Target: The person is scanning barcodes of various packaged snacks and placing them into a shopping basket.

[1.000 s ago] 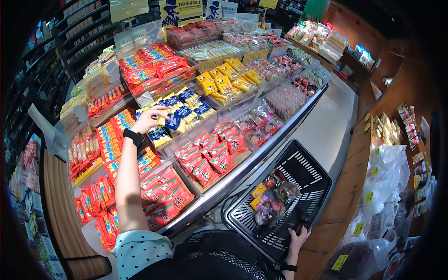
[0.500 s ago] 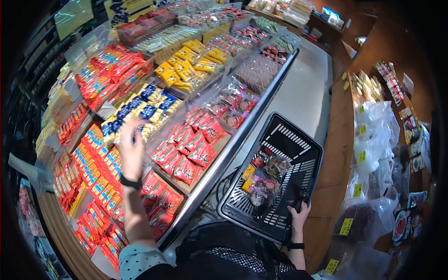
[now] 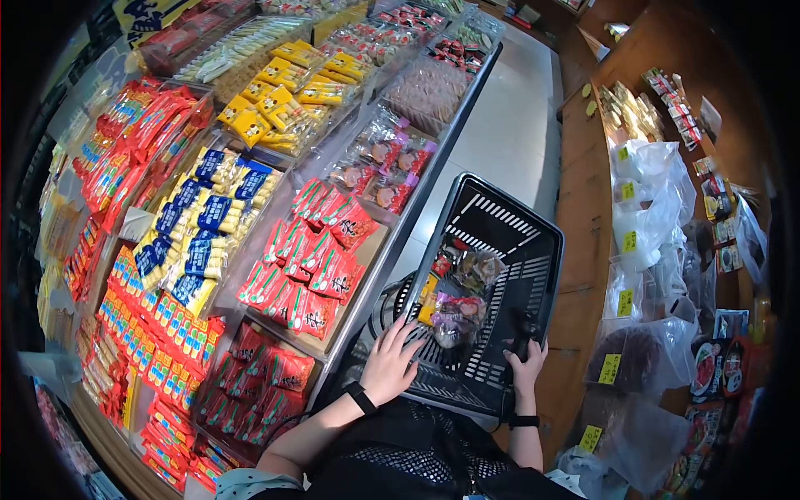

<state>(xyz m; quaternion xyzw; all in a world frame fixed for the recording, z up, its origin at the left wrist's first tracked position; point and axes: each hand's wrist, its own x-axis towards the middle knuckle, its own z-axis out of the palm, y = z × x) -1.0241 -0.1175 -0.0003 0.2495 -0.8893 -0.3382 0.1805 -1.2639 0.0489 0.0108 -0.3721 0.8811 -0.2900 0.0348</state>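
Note:
My left hand (image 3: 390, 358) is over the near left rim of a black shopping basket (image 3: 546, 242), its fingers apart and nothing in them. My right hand (image 3: 525, 367) is closed around a dark handle (image 3: 523, 325) at the basket's right side. Inside the basket lie a yellow packet (image 3: 427, 302), a clear bag with purple trim (image 3: 460, 310) and another clear bag of dark contents (image 3: 481, 270). Left of my left hand, red snack packets (image 3: 312, 268) fill a display tray, with darker red packets (image 3: 258, 375) in the tray nearer me.
A sloping display counter holds blue-and-white packets (image 3: 208, 212), yellow packets (image 3: 279, 104) and red bags (image 3: 154, 137). Its metal edge (image 3: 417, 200) runs along the basket's left. Wooden shelving (image 3: 579, 283) with clear plastic bags (image 3: 654, 192) stands close on the right. Pale floor (image 3: 508, 125) stretches ahead.
My left hand has come down and right, from the blue-and-white packets to the basket's near left rim. My right hand stays on the handle. The view has shifted slightly.

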